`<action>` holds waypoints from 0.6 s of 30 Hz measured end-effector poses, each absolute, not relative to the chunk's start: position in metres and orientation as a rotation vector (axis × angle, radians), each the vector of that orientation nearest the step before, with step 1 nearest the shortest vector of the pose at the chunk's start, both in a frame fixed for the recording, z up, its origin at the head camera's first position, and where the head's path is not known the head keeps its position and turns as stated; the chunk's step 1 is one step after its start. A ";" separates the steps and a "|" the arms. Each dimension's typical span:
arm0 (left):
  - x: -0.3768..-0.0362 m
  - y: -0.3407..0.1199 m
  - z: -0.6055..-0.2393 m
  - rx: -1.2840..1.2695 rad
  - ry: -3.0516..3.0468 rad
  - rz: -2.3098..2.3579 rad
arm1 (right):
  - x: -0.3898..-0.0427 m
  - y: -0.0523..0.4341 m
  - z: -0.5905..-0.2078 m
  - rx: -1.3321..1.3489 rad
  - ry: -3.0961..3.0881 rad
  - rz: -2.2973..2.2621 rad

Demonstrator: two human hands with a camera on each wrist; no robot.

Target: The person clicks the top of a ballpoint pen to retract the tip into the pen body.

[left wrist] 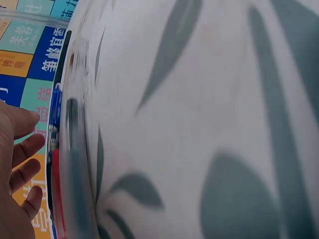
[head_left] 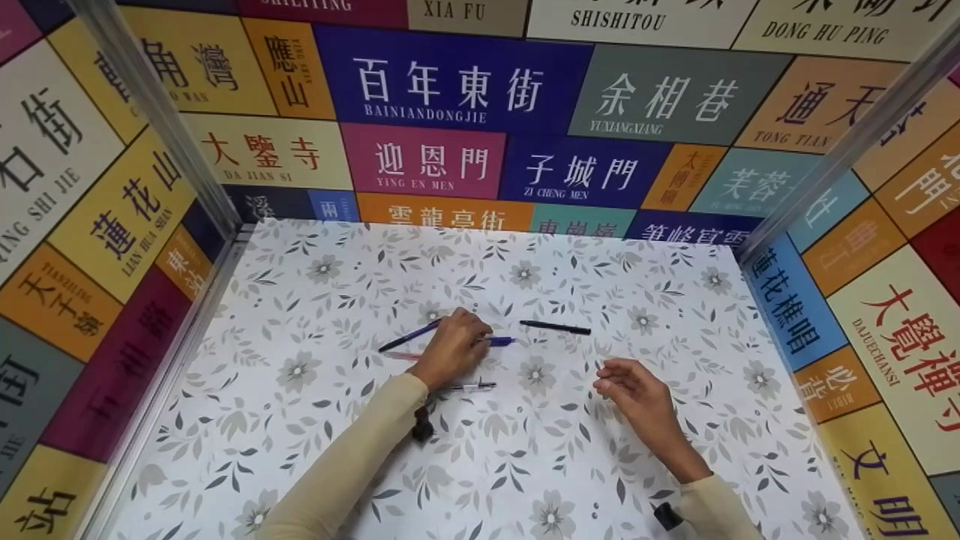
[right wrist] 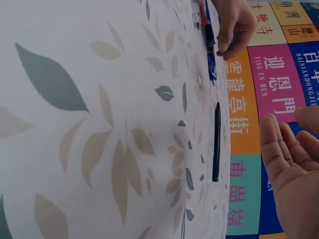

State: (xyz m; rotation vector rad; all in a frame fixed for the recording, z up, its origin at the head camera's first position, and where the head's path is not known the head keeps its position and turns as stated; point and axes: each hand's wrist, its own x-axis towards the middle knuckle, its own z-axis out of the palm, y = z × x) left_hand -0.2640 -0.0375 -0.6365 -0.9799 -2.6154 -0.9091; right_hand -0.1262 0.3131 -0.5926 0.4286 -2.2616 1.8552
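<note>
Loosely bent, my left hand [head_left: 454, 341] hovers over a blue pen [head_left: 501, 341], whose far end shows past the fingertips. In the left wrist view its fingers stand apart, with nothing between them. A dark blue pen [head_left: 409, 336] and a red pen [head_left: 401, 355] lie partly covered beside that hand. Nearer me is a clear pen [head_left: 476, 387], partly hidden by the left wrist and large in the left wrist view. A black pen [head_left: 555, 327] lies further right. My right hand [head_left: 637, 394] is raised above the cloth, fingers relaxed and holding nothing.
A white cloth with grey flowers [head_left: 536, 450] covers the table. Panels of coloured street-name signs [head_left: 457, 82] enclose the back and both sides, with metal posts [head_left: 169, 127] at the corners.
</note>
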 end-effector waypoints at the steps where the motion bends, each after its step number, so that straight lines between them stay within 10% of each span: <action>1: -0.264 -0.035 -0.637 -0.981 -2.615 -0.905 | -0.126 0.314 -0.593 0.421 -2.259 1.862; 18: -0.271 -0.008 -0.630 -1.001 -2.680 -0.936 | -0.124 0.324 -0.602 0.318 -2.233 1.941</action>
